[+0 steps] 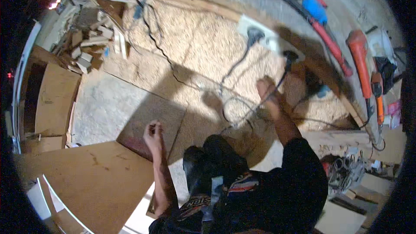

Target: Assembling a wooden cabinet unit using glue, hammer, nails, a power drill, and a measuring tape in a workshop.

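Note:
My left hand (153, 135) is raised over dusty brown boards (167, 115), fingers curled together; whatever they hold, if anything, is too small to make out. To the right, my right hand (268, 93) reaches over wood shavings (186, 28). Its fingers are blurred, and a black cord (281, 80) runs right beside them; whether they touch it I cannot tell. Beyond that hand lies a white power strip (271, 42) with two black plugs (255, 35) in it. A loop of cable (226, 110) lies between my hands.
Wood offcuts (93, 39) are piled at the far left. A large brown panel (95, 177) lies at lower left. Along the right lie a red-handled tool (331, 45), an orange power tool (360, 60) and a smaller orange tool (378, 95). Metal parts (346, 169) are heaped at lower right.

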The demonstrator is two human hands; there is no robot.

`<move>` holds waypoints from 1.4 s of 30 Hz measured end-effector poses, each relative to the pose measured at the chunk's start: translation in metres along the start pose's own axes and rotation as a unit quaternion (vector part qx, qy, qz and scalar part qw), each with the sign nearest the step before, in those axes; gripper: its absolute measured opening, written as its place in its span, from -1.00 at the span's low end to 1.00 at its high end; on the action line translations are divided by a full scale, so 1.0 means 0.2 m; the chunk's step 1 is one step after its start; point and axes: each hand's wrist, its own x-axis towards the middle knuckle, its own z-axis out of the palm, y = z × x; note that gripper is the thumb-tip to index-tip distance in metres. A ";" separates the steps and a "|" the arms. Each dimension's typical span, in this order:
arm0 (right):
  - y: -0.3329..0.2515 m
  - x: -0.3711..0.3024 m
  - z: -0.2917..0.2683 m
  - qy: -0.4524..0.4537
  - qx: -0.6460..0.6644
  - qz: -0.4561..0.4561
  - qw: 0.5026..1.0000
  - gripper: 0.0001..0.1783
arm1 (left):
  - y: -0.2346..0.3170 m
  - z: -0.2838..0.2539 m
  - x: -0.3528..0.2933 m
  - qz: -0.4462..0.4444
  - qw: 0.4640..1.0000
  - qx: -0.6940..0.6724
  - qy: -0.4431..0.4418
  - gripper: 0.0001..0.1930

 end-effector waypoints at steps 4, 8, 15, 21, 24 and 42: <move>-0.01 -0.22 -0.40 -0.014 0.122 0.065 0.990 -0.90 | 0.16 0.19 0.05 0.075 0.988 0.030 -0.135 -0.91; -0.13 -0.51 -0.93 -0.089 0.380 0.123 0.912 -0.84 | 0.47 0.40 -0.08 0.102 0.950 0.062 -0.288 -0.85; -0.48 -0.64 -1.46 -0.081 0.780 0.127 0.607 -0.85 | 0.84 0.65 -0.47 0.269 0.874 -0.047 -0.402 -0.74; -0.72 -0.71 -1.45 -0.072 0.884 -0.071 0.457 -0.79 | 0.89 0.53 -0.66 0.275 0.915 -0.192 -0.224 -0.81; -0.54 -0.69 -1.54 0.161 0.560 -0.173 0.794 -0.62 | 0.85 0.41 -0.77 0.370 0.896 -0.218 -0.111 -0.84; 0.90 0.47 -1.96 0.329 -0.161 -0.121 0.922 -0.49 | -0.19 -0.97 -1.30 0.382 0.745 0.150 0.525 -0.87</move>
